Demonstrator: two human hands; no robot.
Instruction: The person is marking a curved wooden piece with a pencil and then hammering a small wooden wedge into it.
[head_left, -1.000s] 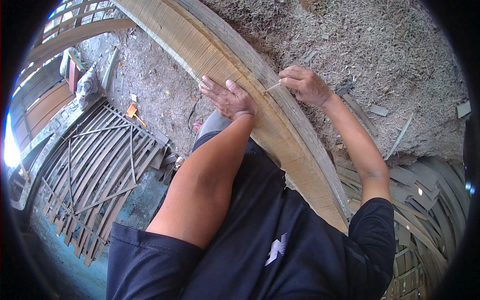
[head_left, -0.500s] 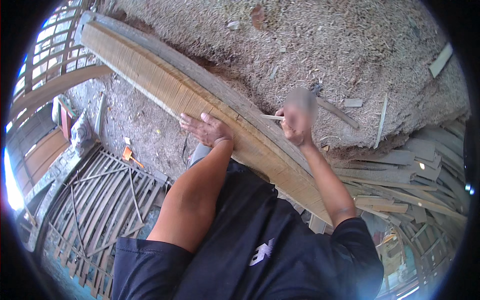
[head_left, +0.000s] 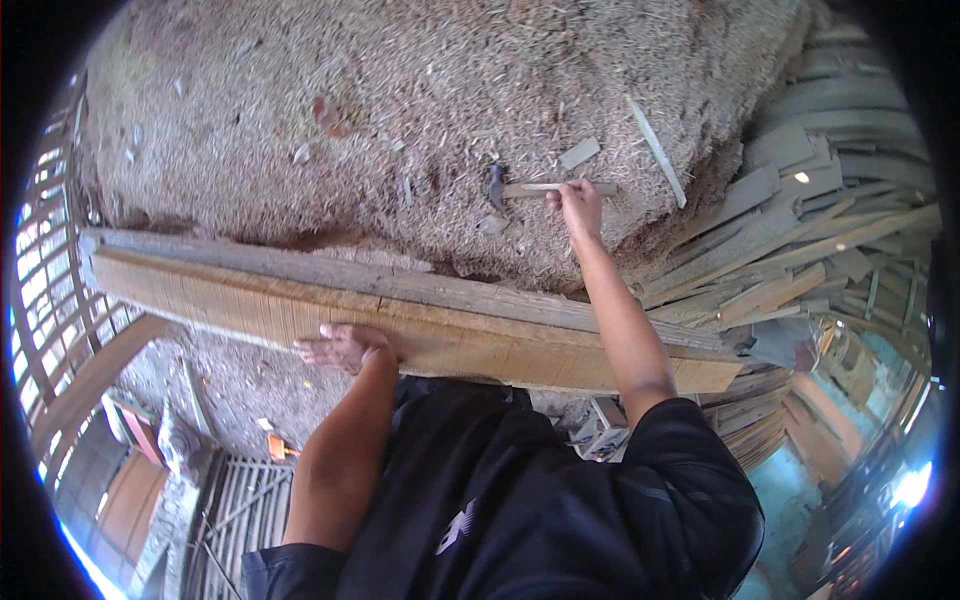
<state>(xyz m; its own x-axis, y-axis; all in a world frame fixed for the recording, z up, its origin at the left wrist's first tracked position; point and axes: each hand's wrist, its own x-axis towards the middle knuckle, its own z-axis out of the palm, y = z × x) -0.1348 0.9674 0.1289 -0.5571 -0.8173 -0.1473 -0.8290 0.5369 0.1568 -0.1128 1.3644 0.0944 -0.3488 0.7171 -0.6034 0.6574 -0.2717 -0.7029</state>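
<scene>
A long wooden beam with fine cross lines on its face lies from left to right in front of my body, along a grey weathered timber. My left hand rests flat on the beam's face, fingers spread and pointing left. Past the timber, over the shavings, my right hand is closed around a thin pale stick that points left. Just behind that stick lies a hammer, its wooden handle partly hidden by my right hand.
Wood shavings cover the mound beyond the timber, with loose offcuts on it. Stacked boards fill the right. A slatted wooden frame and an orange tool are at lower left. A curved plank stands far left.
The view has turned, so the beam now lies nearly level. My right hand, with the pale stick, has moved away from the timber to over the hammer. My left hand stays on the beam.
</scene>
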